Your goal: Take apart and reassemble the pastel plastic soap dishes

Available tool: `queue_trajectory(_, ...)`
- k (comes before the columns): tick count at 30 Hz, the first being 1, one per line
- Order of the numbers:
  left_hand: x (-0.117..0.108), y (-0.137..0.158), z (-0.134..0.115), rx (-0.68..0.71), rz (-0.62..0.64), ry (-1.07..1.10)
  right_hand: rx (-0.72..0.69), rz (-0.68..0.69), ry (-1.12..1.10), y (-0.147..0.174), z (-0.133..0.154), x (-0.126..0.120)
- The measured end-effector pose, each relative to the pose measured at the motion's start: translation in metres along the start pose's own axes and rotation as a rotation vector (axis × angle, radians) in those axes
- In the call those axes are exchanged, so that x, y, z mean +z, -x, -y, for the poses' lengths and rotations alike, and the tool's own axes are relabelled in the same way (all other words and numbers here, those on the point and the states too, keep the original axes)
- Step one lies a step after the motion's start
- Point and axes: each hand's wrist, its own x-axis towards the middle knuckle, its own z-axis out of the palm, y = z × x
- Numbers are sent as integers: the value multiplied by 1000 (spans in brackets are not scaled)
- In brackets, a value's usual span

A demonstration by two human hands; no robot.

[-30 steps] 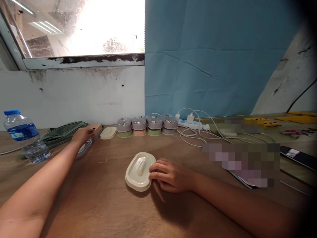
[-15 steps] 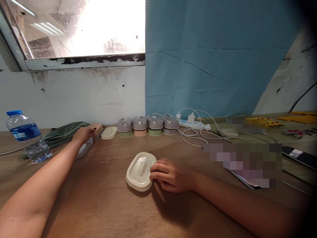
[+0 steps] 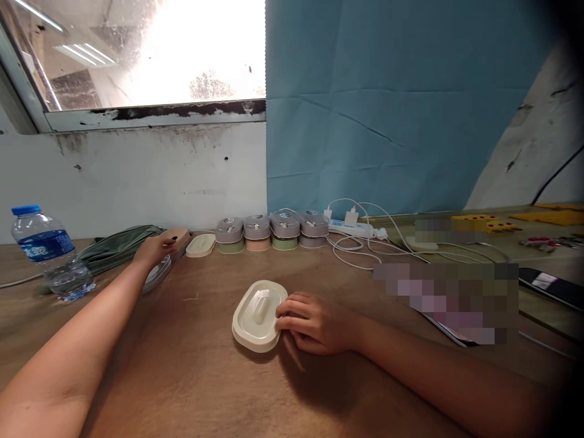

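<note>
A cream plastic lid [image 3: 256, 333] with rounded corners and a raised bar in its middle is at the centre of the wooden table. The fingers of my right hand [image 3: 319, 323] are closed on its right edge, tilting it slightly. Far to the left, my left hand [image 3: 154, 250] is stretched out with its fingers round a pinkish-beige box [image 3: 179, 235], partly hidden by the hand. Below that hand lies a clear plastic lid [image 3: 159, 274], half covered by my forearm. A second cream lid [image 3: 201, 245] rests just right of the box.
Several stacked lunch boxes [image 3: 257, 232] with grey lids line the wall. At left stand a water bottle [image 3: 50, 252] and a dark green pouch [image 3: 118, 246]. A white power strip [image 3: 351, 229] with loose cables [image 3: 351, 258] lies to the right, near a blurred-out flat object [image 3: 451, 298] and a black phone-like object [image 3: 554, 289].
Almost nothing differs. Both hands keep their hold, and the whole view has shifted very slightly.
</note>
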Motion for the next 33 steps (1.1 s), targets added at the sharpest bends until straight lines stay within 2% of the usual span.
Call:
queue_trajectory(4,-2,1,-6,-5,-43,11,5,2,5,0,0,-1)
queue_trajectory(6,-3,10,-21,46,-153,59,9,5,5,0,0,0)
queue_trajectory(8,-4,34,-47,156,-300,180,17,10,0,0,0,1)
queue_trajectory(10,-6,72,-80,353,-323,354,33,20,-20,1,0,2)
queue_trajectory(12,-9,119,-114,605,-192,489,59,27,-52,0,0,3)
queue_trajectory(15,-15,177,-152,916,85,495,104,42,-103,1,-1,3)
queue_trajectory(18,-21,199,-167,903,195,426,133,72,-123,1,0,2)
queue_trajectory(21,-32,195,-162,786,253,325,196,68,-104,1,1,0)
queue_trajectory(24,-49,179,-143,695,256,244,320,88,-89,0,2,-2)
queue_trajectory(27,-65,151,-115,620,192,143,413,143,-93,-1,1,-3)
queue_trajectory(29,-69,125,-96,544,92,69,429,150,-92,-1,0,-2)
queue_trajectory(33,-57,68,-78,350,-68,-42,422,152,-97,-1,-1,-2)
